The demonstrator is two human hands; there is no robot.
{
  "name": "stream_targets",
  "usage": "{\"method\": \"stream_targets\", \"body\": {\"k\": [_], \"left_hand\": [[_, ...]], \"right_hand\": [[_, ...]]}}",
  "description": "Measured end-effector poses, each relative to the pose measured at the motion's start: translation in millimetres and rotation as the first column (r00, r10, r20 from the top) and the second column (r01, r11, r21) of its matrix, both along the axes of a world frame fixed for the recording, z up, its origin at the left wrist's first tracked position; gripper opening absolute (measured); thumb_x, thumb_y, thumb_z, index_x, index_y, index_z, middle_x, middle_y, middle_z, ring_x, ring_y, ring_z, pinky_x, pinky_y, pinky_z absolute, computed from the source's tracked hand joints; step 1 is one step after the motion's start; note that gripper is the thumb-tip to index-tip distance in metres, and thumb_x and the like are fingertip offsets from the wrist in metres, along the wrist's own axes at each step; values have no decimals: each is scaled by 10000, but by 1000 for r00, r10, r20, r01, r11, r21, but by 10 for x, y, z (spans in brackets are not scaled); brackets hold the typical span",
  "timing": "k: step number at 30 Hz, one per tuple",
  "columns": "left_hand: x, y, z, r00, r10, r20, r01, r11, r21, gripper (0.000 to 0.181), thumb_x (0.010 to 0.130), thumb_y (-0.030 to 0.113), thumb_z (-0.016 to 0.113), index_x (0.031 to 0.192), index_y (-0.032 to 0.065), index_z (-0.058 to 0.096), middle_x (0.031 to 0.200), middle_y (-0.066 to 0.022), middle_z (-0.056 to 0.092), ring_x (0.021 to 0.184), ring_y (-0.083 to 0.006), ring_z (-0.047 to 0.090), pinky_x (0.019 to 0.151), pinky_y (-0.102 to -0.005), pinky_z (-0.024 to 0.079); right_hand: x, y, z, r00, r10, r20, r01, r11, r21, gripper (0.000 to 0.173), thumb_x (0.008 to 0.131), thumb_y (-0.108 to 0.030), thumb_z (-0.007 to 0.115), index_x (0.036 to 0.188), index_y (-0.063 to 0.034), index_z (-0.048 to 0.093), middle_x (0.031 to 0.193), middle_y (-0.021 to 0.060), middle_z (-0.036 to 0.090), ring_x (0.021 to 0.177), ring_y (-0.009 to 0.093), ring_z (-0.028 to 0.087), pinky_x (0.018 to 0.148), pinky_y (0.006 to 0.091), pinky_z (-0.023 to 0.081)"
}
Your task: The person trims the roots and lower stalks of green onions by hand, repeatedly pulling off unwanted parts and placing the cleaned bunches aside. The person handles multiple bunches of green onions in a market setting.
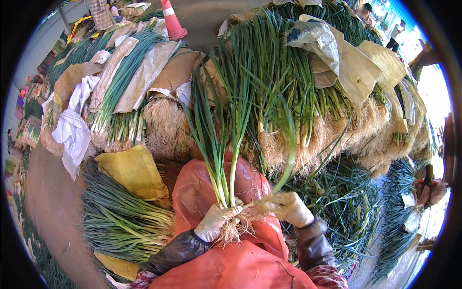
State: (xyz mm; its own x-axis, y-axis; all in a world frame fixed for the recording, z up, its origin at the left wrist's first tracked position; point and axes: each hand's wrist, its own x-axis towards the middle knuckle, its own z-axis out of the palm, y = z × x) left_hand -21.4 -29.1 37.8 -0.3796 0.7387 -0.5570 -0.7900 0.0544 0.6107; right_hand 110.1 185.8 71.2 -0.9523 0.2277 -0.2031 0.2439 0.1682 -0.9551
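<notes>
My left hand [218, 221], in a pale work glove, is closed around the white bases of a few green onions [231, 177] that stand upright with roots hanging below. My right hand [288, 208], also gloved, pinches a blurred green onion leaf or stalk [285, 173] near its lower end, beside the roots of the held onions. A red plastic apron [231, 265] covers my lap beneath both hands. Cleaned-looking green onions [126, 224] lie in a bundle at my left, partly under a yellow cloth [133, 171].
Ahead, green onions [267, 72] with brown roots lie in a long heap, partly under sacking [361, 68]. Loose leaves [339, 216] are piled at my right. A traffic cone [174, 21] stands behind. A co-worker's hand [433, 191] shows at the far right.
</notes>
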Motion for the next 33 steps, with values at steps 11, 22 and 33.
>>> {"method": "stream_targets", "body": {"k": [11,22,33], "left_hand": [[67,297,-90,933,1,360,-104,958,267,261,927,70,646,1176,36,574,918,-46,627,712,-100,613,634,-216,533],[-328,-119,252,875,-444,192,305,815,493,732,845,260,709,1418,-83,409,914,-33,590,776,-96,572,696,-215,487],[-1528,15,1039,937,-29,349,-344,111,932,339,940,194,577,1208,-13,565,793,-41,627,548,-115,551,470,-253,482]], "right_hand": [[248,-222,398,792,547,-271,-602,774,-197,137,888,-159,718,927,-28,720,871,91,720,783,249,674,702,346,523],[583,251,-1124,963,-229,140,152,896,418,262,943,-228,607,1125,-45,646,832,82,703,500,176,620,505,310,522],[-229,371,-498,937,-298,-184,349,740,576,170,924,-223,610,1005,-105,701,788,143,695,638,297,692,543,376,540]]}}
